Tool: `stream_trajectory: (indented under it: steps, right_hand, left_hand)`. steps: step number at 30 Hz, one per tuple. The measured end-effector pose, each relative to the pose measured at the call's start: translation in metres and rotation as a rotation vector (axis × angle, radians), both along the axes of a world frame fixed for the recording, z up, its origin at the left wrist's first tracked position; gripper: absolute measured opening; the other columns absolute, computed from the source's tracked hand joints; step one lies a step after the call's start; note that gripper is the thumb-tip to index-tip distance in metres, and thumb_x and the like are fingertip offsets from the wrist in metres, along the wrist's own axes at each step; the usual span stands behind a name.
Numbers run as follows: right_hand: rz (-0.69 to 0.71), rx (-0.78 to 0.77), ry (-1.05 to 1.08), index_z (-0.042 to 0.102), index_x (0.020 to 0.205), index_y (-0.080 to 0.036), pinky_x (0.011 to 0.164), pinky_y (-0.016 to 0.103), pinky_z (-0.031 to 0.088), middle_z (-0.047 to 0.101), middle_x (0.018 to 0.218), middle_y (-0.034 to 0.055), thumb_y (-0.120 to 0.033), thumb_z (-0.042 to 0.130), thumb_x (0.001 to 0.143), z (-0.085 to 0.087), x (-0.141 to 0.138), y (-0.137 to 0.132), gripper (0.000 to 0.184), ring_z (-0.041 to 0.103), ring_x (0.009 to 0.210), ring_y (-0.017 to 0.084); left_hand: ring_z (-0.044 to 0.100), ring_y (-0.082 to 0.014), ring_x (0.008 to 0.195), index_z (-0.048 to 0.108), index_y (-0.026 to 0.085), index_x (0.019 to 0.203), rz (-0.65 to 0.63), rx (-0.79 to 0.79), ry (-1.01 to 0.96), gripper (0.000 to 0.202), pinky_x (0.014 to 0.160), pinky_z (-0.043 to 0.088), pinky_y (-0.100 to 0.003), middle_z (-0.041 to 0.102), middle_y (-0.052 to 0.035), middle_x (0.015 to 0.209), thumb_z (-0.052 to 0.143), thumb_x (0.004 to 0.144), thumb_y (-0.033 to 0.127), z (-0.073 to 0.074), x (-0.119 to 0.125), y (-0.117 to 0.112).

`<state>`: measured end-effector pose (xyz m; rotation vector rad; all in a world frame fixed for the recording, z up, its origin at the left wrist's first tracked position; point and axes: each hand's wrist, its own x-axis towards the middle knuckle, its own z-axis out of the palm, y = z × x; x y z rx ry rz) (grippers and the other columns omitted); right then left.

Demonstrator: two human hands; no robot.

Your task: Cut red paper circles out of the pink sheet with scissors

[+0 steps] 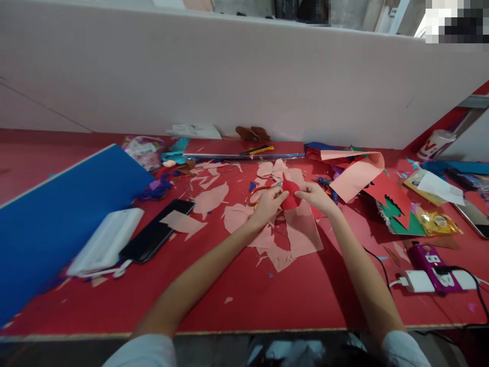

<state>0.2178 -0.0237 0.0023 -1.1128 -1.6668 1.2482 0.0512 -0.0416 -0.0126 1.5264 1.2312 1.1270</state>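
Our white sleeves [143, 352] lie nearest, just past the front edge of the red worktop [229, 306], and our forearms reach in so that both hands meet above the scattered paper. Our left hand [267, 208] curls closed around orange-handled scissors [255, 195], its fingers [278, 197] wrapped on the grip, with the metal blades angled toward the paper. Our right hand [315, 196] pinches a red paper piece [291, 192], and its fingers [305, 188] hold it up off the worktop, likely so that the blades can reach its edge freely. That piece sits between the two hands, touching the right fingers and just beside the left. Beneath it lies a pale pink paper sheet [301, 234], with a black smartphone [156, 229] well off to the left.
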Motion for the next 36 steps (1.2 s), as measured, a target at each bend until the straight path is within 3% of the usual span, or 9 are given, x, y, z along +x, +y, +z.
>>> stream_trajectory:
  steps: [6,13,21,25,32,36]
  right_hand:
    - [-0.111,0.01,0.048,0.04,0.055,-0.02,0.052,0.023,0.027,0.037,0.053,-0.0067,-0.041,0.062,0.064,-0.015,0.004,-0.023,0.033,0.035,0.053,0.008]
    - [-0.121,-0.125,0.248,0.052,0.065,-0.018,0.055,0.023,0.036,0.053,0.06,-0.0039,-0.04,0.065,0.061,-0.029,0.001,-0.045,0.026,0.045,0.056,0.01]
    - [-0.325,-0.167,0.412,0.055,0.073,-0.019,0.049,0.023,0.037,0.052,0.055,-0.0045,-0.047,0.066,0.066,-0.048,-0.002,-0.066,0.03,0.046,0.048,0.01]
    - [-0.279,-0.16,0.457,0.06,0.081,-0.019,0.057,0.024,0.041,0.058,0.069,-0.0011,-0.045,0.067,0.066,-0.05,-0.007,-0.073,0.031,0.05,0.06,0.012]
    - [-0.385,-0.144,0.381,0.047,0.059,-0.019,0.052,0.023,0.029,0.037,0.054,-0.0062,-0.043,0.067,0.064,-0.06,-0.016,-0.077,0.032,0.031,0.053,0.008]
    - [-0.431,-0.131,0.331,0.048,0.061,-0.019,0.051,0.023,0.028,0.038,0.055,-0.006,-0.043,0.063,0.065,-0.056,-0.016,-0.079,0.029,0.032,0.053,0.009]
  left_hand:
    - [0.041,-0.0112,0.054,0.048,0.018,0.06,0.065,-0.004,-0.089,0.029,0.051,0.035,-0.023,0.045,0.0032,0.056,0.055,0.076,0.042,-0.017,0.015,-0.027]
    - [0.038,-0.0109,0.056,0.044,0.019,0.059,0.169,0.057,-0.048,0.029,0.054,0.033,-0.024,0.041,0.0042,0.057,0.052,0.079,0.039,-0.02,0.016,-0.044]
    - [0.032,-0.0103,0.053,0.037,0.02,0.059,0.215,0.054,-0.113,0.033,0.051,0.028,-0.024,0.033,0.0057,0.055,0.051,0.081,0.04,-0.037,0.023,-0.051]
    - [0.033,-0.0102,0.055,0.037,0.02,0.06,0.221,0.061,-0.107,0.033,0.053,0.03,-0.023,0.035,0.0053,0.057,0.05,0.082,0.04,-0.04,0.024,-0.055]
    - [0.035,-0.0107,0.057,0.04,0.019,0.062,0.216,0.066,-0.122,0.032,0.054,0.032,-0.023,0.037,0.0045,0.059,0.048,0.083,0.042,-0.041,0.021,-0.058]
    - [0.038,-0.0109,0.058,0.042,0.019,0.063,0.197,0.079,-0.11,0.032,0.055,0.034,-0.023,0.041,0.004,0.059,0.049,0.083,0.042,-0.042,0.021,-0.058]
